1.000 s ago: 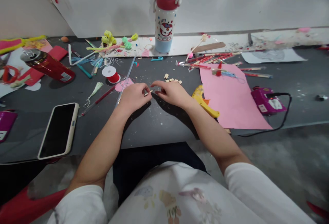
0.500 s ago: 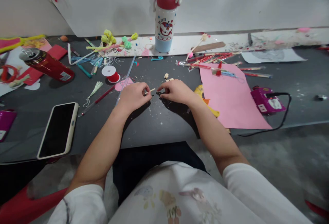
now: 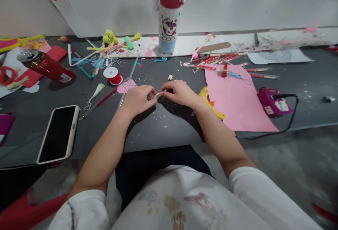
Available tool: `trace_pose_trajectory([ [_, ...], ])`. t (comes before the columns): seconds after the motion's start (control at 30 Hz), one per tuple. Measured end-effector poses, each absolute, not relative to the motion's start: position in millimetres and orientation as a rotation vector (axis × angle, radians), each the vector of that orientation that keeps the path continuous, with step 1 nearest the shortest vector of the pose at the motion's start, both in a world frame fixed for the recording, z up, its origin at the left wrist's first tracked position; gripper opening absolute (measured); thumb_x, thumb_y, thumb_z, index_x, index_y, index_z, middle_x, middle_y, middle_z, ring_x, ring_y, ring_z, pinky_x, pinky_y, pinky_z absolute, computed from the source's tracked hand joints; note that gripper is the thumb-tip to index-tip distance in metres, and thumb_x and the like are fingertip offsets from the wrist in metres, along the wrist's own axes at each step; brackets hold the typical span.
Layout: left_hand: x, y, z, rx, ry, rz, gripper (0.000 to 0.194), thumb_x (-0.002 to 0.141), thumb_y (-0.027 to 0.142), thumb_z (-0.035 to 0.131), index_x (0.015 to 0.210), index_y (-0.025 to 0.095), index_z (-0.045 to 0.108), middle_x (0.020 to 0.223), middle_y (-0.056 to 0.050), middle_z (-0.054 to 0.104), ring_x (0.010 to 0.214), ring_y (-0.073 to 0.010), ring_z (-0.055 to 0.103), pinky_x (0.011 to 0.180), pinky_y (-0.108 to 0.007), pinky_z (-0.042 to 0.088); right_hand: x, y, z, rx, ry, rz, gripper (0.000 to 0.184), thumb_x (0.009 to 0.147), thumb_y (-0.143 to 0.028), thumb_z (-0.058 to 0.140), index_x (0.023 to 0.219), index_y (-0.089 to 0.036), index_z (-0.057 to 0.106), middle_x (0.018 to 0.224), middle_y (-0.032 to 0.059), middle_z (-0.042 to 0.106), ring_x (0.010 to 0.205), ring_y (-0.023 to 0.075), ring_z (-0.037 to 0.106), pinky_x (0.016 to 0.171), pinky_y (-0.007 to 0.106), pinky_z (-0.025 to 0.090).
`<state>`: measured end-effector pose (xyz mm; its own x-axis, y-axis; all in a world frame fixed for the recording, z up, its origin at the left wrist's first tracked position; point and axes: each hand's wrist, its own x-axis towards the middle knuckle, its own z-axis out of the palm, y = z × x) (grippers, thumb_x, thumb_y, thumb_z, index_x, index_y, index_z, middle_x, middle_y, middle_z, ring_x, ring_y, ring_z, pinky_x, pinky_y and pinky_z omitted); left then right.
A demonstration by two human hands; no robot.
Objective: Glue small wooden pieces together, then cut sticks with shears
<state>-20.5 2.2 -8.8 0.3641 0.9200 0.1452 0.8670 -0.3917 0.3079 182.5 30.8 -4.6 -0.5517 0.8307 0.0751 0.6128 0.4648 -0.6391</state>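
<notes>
Between my two hands is a thin, short pale wooden stick (image 3: 158, 94). My left hand (image 3: 139, 98) pinches one end of it between thumb and fingers. At the other end, the thumb and fingertips of my right hand (image 3: 178, 92) are closed on the stick. Just behind my right hand lie small pale wooden pieces (image 3: 170, 78), partly hidden by it. A yellow glue gun (image 3: 205, 94) rests beside my right wrist, with my forearm covering part of it. Left of my left hand are a clear strip (image 3: 130, 82) and a pink paper piece (image 3: 124, 86).
A bottle (image 3: 168, 22) stands at the back. On the left are a red can (image 3: 47, 66), a spool of red ribbon (image 3: 113, 76) and a phone (image 3: 58, 133). To the right lie pink paper (image 3: 237, 99), a corded purple box (image 3: 273, 102) and several wrapped sticks (image 3: 219, 60).
My right hand drew back a little, then came in to the left and now pinches the stick's free end. My left hand kept its hold nearly in place.
</notes>
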Motion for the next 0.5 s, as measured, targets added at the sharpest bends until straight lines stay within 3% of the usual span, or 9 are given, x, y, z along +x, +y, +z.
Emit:
trace_pose_trajectory([
  [0.3,-27,8,-11,2.473,1.791,0.155,0.022,0.088,0.028,0.050,0.091,0.018,0.070,0.080,-0.007,0.070,0.079,-0.0230,0.064,0.060,-0.032,0.031,200,40,-1,-1.381,-2.163,0.681,0.019,0.083,-0.025,0.060,0.086,-0.015,0.076,0.067,0.0011,0.061,0.062,0.0109,0.046,0.063,0.027,0.031],
  [0.5,-24,7,-9,2.369,1.778,0.359,0.031,0.087,0.025,0.054,0.113,0.020,0.069,0.079,-0.004,0.070,0.076,-0.0206,0.064,0.064,-0.031,0.037,197,39,-1,-1.365,-2.170,0.679,0.017,0.083,-0.024,0.061,0.085,-0.015,0.076,0.066,0.0004,0.060,0.061,0.0100,0.045,0.063,0.026,0.031],
])
